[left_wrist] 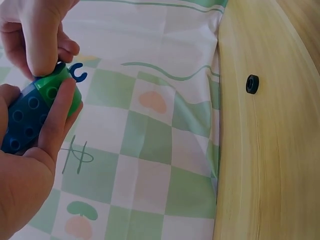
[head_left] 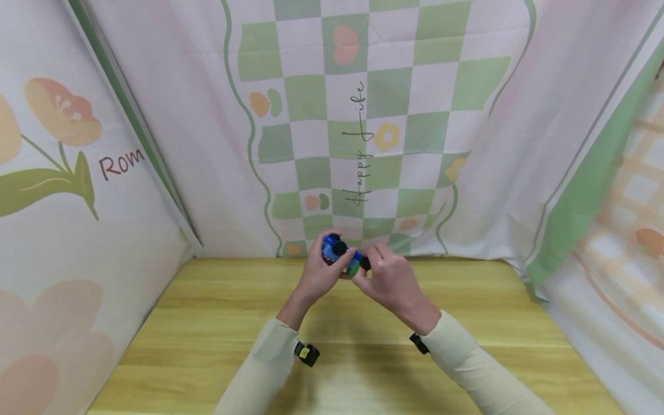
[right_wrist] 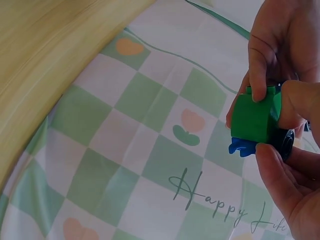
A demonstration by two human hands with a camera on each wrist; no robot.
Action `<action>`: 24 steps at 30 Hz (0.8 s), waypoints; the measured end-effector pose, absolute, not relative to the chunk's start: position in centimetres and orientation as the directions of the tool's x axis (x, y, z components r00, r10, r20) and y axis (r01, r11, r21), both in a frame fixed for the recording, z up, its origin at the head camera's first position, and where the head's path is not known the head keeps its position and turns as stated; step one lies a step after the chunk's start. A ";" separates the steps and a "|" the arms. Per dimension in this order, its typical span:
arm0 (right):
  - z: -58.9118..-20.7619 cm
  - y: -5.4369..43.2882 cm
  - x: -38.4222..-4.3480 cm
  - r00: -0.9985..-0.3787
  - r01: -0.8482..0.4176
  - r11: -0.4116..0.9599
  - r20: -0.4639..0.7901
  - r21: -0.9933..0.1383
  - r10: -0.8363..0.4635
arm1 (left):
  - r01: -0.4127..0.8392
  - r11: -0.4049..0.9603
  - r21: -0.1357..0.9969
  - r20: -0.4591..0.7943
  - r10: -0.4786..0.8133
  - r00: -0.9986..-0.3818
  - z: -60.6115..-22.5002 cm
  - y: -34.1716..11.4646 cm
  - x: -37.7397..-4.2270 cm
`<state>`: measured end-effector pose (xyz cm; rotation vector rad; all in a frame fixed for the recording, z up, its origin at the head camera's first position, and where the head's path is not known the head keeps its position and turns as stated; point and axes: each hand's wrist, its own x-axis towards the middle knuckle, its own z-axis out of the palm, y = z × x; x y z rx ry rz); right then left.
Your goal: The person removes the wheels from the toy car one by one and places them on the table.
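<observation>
A small toy car of blue and green building blocks (right_wrist: 255, 115) is held up above the far edge of the table. My left hand (head_left: 317, 278) grips its body, with the thumb across it. A black wheel (head_left: 339, 248) shows at its left end. At the other end, my right hand (head_left: 392, 281) pinches a black wheel (right_wrist: 286, 143) beside the green block; whether it sits fully on the axle I cannot tell. A blue open clip (left_wrist: 78, 73) sticks out by the green block in the left wrist view. The studded or hollow blue side (left_wrist: 25, 117) is partly covered by fingers.
One loose black wheel (left_wrist: 252, 84) stands on the wooden table (head_left: 358, 369), apart from the hands. Behind the table hangs a green and white checked cloth (head_left: 347, 115); printed cloths also hang on both sides.
</observation>
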<state>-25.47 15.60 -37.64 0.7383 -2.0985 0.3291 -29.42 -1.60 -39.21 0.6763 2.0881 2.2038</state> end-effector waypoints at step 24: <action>-38.3 14.9 -25.9 -0.399 -0.559 0.808 0.793 0.189 -0.461 | 0.291 -0.048 0.956 0.291 0.300 -0.908 -39.5 -1.8 -29.8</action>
